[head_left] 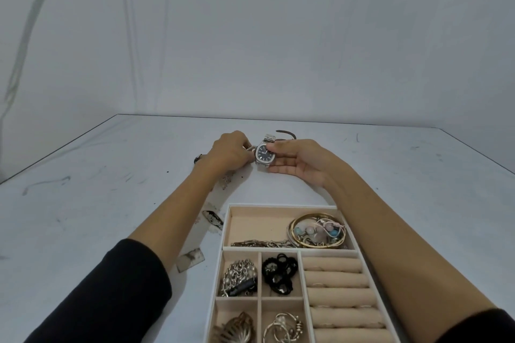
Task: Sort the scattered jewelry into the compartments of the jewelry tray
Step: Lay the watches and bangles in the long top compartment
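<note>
Counts: 1 jewelry tray (281, 207), 6 compartments – 1 wide, 4 small, 1 with ring rolls (337, 281), 6 rolls visible. 1 watch (264, 152). 2 hands: left (228, 154), right (298, 160). 1 gold bangle (317, 216). 2 flat clips on tabletop (83, 217): (213, 217), (191, 258).

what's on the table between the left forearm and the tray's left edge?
Head view: a speckled hair clip beside the jewelry tray at its far left corner, and nearer, a small card bearing an earring. Both lie loose on the table, unsorted.
</note>
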### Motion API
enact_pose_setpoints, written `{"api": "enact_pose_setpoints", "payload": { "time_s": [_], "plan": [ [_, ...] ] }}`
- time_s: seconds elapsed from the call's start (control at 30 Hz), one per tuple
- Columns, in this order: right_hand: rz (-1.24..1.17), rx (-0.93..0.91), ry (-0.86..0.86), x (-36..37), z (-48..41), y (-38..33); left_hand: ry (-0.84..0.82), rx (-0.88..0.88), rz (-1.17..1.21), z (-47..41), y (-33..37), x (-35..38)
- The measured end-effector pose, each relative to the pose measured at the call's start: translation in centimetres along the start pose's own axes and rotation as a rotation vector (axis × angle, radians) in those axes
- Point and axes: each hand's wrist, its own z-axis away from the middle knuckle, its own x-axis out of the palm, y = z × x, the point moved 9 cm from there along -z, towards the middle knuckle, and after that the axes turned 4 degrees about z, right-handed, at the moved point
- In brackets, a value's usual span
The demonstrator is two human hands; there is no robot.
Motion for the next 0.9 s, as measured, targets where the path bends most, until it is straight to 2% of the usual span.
{"api": "enact_pose_setpoints", "payload": {
  "time_s": [0.27, 0.37, 0.57, 0.77, 0.9],
  "plan": [
    [-0.037, 0.045, 0.001, 0.6, 3.1, -1.0, -0.058, -0.051, 0.633, 2.5, -0.5, -2.8],
    [0.026, 0.019, -0.044, 1.5, 5.2, -2.0, -0.124, -0.065, 0.781, 5.1, 0.6, -3.4],
    [0.267, -0.069, -0.064, 2.5, 9.7, -2.8, -0.141, -0.013, 0.806, 10.6, 1.0, -4.0],
    [0.446, -0.094, -0.015, 2.6, 13.2, -1.8, -0.116, -0.014, 0.713, 14.0, 1.0, -2.8],
    [0.588, -0.080, 0.035, 2.9, 14.1, -1.3, -0.042, -0.011, 0.612, 14.8, 0.6, -3.3]
  ]
}}
